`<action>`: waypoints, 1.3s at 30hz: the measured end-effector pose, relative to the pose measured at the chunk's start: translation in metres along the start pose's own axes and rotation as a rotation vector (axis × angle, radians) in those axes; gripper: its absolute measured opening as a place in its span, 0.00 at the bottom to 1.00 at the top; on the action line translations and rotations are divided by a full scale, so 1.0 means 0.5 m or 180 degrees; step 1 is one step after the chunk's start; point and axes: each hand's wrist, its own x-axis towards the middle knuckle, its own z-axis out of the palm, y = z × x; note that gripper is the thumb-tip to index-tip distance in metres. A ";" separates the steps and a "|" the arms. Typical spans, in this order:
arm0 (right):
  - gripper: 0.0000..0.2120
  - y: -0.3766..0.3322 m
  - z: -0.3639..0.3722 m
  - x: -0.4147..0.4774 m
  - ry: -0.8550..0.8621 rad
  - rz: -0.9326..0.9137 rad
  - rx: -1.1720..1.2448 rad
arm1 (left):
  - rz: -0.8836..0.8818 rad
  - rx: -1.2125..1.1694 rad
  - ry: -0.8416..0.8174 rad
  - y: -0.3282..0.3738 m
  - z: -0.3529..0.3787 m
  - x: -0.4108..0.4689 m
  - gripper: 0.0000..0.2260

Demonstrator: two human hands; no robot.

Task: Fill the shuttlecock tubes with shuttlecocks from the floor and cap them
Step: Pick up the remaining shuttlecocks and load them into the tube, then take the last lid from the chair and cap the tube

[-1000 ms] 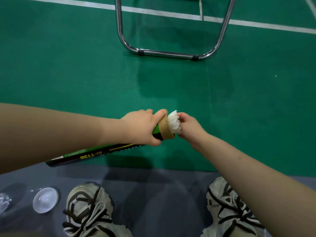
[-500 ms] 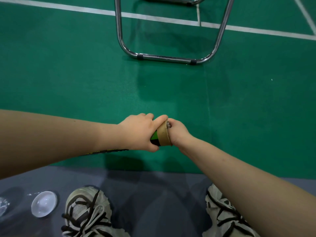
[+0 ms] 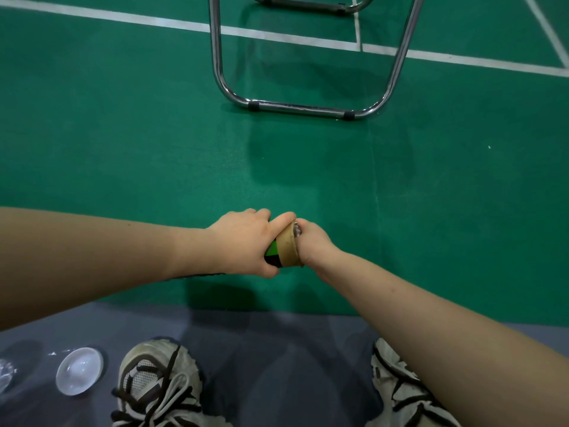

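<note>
My left hand (image 3: 243,241) grips a green and black shuttlecock tube (image 3: 288,248) just behind its brown cardboard mouth. The tube is held low over the green court floor, and its long body is hidden under my left forearm. My right hand (image 3: 314,245) is pressed against the tube's mouth with its fingers curled into the opening. Only a small pale bit of a shuttlecock (image 3: 296,231) shows between the rim and my right hand. The rest of it is inside the tube.
A clear plastic cap (image 3: 79,371) lies on the grey floor strip (image 3: 277,349) at lower left, with another clear item (image 3: 6,374) at the left edge. My two shoes (image 3: 157,386) frame the bottom. A chrome chair frame (image 3: 301,107) stands ahead on the green court.
The white feathers that stuck out of the tube's mouth have gone inside. My right hand has moved up against the rim. The tube's body has slipped out of sight under my left forearm.
</note>
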 end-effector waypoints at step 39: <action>0.06 -0.335 -0.172 0.077 -0.0458 -0.0819 0.0117 | -0.0929 -0.0508 0.0676 -0.133 -0.225 0.058 0.42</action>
